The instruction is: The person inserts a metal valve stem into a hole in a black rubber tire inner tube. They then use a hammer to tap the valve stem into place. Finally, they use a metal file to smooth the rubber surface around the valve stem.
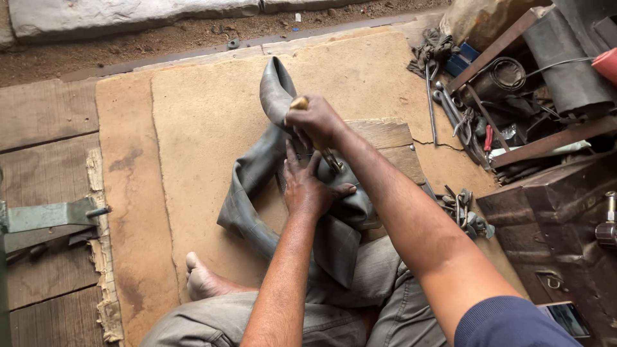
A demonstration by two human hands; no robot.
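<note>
A grey rubber inner tube (257, 186) lies folded across a wooden board (385, 138) on the tan mat (193, 128), its long fold running up and away. The left hand (308, 189) presses flat on it, fingers spread. The right hand (315, 121), just above, is clenched around a wooden-handled tool (299, 103) whose metal tip points down at the tube.

Soft, even daylight falls on my work; shadows stay faint, focus is sharp, and the edges bow slightly.
</note>
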